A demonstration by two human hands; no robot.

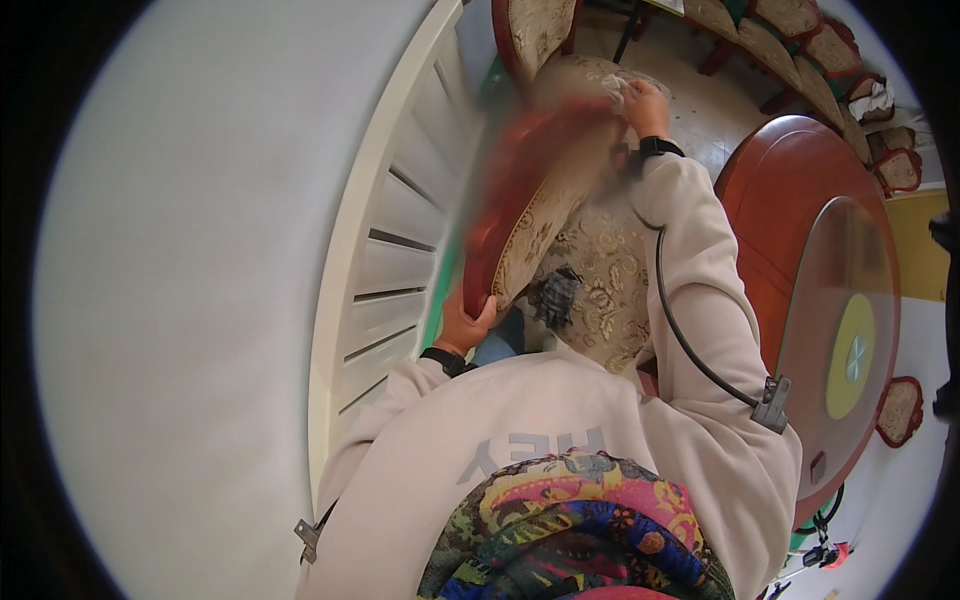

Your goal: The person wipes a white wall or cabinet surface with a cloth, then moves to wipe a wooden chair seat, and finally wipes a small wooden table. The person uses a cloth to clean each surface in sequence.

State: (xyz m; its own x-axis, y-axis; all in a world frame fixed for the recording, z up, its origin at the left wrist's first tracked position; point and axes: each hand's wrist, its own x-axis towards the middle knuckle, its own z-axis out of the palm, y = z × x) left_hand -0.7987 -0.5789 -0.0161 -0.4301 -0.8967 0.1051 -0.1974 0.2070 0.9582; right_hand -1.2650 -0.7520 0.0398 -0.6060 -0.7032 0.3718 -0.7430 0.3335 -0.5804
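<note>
My left hand [463, 322] grips the near end of a chair's red wooden backrest frame [504, 247], fingers on one side and thumb on the other. Pinched in my right hand [646, 109] is a crumpled white cloth or tissue [615, 85], at the far end of the same backrest. The backrest's patterned upholstery [544, 214] faces the seat. On the brocade seat cushion [611, 277] lies a dark crumpled cloth [556, 296]. A blur covers part of the frame's far end, so contact between cloth and wood cannot be told there.
A white slatted radiator [397, 240] runs along the wall at left. Beyond the chair stands another upholstered chair [540, 34]. An oval-looking red wooden table [772, 202] with a glass turntable [806, 322] is at right. Several chairs [772, 56] line the far side.
</note>
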